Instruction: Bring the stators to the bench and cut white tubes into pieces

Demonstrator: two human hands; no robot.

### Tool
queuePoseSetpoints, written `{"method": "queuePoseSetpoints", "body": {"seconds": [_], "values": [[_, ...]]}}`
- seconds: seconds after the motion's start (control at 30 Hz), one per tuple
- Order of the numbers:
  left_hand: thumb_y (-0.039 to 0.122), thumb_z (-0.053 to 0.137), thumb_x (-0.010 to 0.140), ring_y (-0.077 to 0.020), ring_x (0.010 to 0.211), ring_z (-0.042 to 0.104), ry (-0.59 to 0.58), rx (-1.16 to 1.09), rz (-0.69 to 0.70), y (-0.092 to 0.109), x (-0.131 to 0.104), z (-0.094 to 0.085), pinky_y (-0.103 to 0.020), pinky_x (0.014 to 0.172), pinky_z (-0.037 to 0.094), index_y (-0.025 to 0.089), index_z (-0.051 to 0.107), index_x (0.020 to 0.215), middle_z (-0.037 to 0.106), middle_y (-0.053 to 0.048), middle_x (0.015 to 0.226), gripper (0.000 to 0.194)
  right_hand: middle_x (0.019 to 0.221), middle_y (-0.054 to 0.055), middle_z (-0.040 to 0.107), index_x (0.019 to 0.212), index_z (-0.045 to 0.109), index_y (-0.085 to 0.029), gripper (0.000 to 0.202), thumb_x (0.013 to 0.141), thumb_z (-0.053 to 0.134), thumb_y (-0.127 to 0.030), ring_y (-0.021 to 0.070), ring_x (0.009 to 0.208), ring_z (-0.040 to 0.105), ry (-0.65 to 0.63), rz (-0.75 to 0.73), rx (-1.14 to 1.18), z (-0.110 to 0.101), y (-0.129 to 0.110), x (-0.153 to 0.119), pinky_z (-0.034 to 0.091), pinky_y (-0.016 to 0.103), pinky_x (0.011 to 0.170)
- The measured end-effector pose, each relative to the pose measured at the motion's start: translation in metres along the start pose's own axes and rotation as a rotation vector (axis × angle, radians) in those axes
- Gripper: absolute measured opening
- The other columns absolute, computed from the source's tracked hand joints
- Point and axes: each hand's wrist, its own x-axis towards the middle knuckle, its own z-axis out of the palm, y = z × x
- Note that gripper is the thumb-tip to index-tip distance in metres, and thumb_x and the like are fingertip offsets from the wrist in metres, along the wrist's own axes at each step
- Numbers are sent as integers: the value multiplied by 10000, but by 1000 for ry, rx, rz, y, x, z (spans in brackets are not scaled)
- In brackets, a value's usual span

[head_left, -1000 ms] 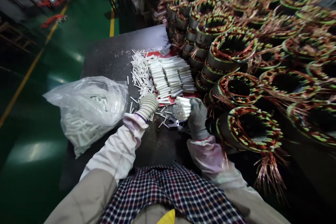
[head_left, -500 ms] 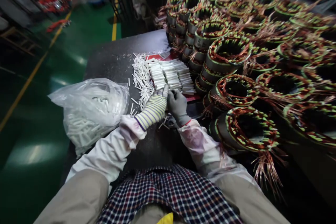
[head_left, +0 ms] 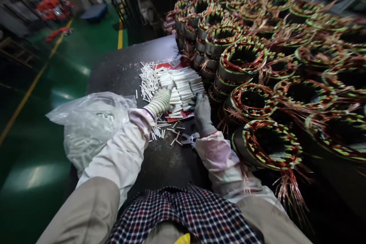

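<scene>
My left hand (head_left: 160, 100), in a striped glove, rests on the left part of the white sticks, its fingertips among them and partly hidden. My right hand (head_left: 202, 112), in a grey glove, is at the right front edge of the neat rows of white sticks (head_left: 183, 84), its fingers bent and dark; whether it pinches a stick is too small to tell. The rows lie on a red sheet (head_left: 164, 65). Loose sticks (head_left: 148, 82) are heaped to their left. Pliers (head_left: 188, 139) lie beside my right wrist, with scattered sticks near them.
A clear plastic bag (head_left: 91, 126) of white sticks sits on the dark table (head_left: 114, 68) at the left. Stacked copper-wound rings (head_left: 243, 59) crowd the right side, loose wires (head_left: 291, 187) hanging from one.
My hands were close together in front of the rows. The left has moved left onto the sticks, the right away to the right, uncovering the front of the rows and the pliers.
</scene>
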Motion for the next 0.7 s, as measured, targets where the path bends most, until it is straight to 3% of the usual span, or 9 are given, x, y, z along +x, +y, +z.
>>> {"method": "queuePoseSetpoints", "body": {"seconds": [0.1, 0.2, 0.3, 0.43, 0.5, 0.6, 0.7], "values": [[393, 921, 552, -413, 1477, 268, -50, 138, -23, -3, 5, 4, -493, 1212, 205, 129, 218, 1592, 282, -231, 1606, 1283, 826, -16, 621, 1003, 521, -221, 285, 930, 423, -478, 119, 669, 580, -37, 68, -64, -4, -6, -10, 506, 243, 648], [479, 934, 501, -423, 1525, 131, -81, 153, -33, -7, 7, 12, -521, 1230, 109, 127, 115, 1613, 160, -235, 1654, 1425, 818, 9, 682, 922, 602, -206, 240, 922, 475, -409, 148, 731, 614, -195, 78, -378, -5, -10, -23, 493, 250, 686], [498, 948, 462, -429, 1532, 98, -75, 117, -33, -8, 9, 19, -530, 1233, 78, 115, 77, 1616, 116, -247, 1661, 1496, 923, 55, 742, 906, 668, -205, 215, 914, 546, -381, 188, 868, 663, -338, 53, -710, -2, -14, -34, 476, 263, 759], [392, 991, 386, -432, 1531, 101, -44, 16, 27, -15, 8, 16, -515, 1243, 37, 81, 155, 1603, 139, -265, 1652, 1509, 1058, 98, 752, 1049, 694, -198, 264, 923, 575, -398, 231, 982, 687, -365, 65, -951, 7, -21, -40, 471, 285, 803], [361, 999, 350, -440, 1528, 104, -20, -134, 63, -26, 5, 12, -521, 1244, 56, 80, 205, 1592, 149, -264, 1650, 1500, 1092, 110, 746, 1118, 682, -191, 328, 939, 557, -436, 248, 1022, 684, -327, 63, -1012, 10, -24, -40, 475, 297, 808], [357, 987, 400, -430, 1511, 193, 72, -532, 62, -44, 1, 13, -513, 1237, 155, 67, 257, 1567, 235, -256, 1628, 1407, 1127, 122, 735, 1172, 663, -189, 354, 959, 525, -436, 258, 1052, 680, -296, 0, -1095, 11, -23, -38, 481, 311, 826], [415, 898, 621, -389, 1462, 345, 324, -1014, -75, -48, 1, 28, -506, 1225, 223, 78, 391, 1495, 441, -222, 1527, 1065, 1155, 131, 724, 1165, 658, -194, 310, 966, 498, -370, 254, 1058, 680, -314, -71, -1173, 10, -19, -39, 484, 316, 834]]}}
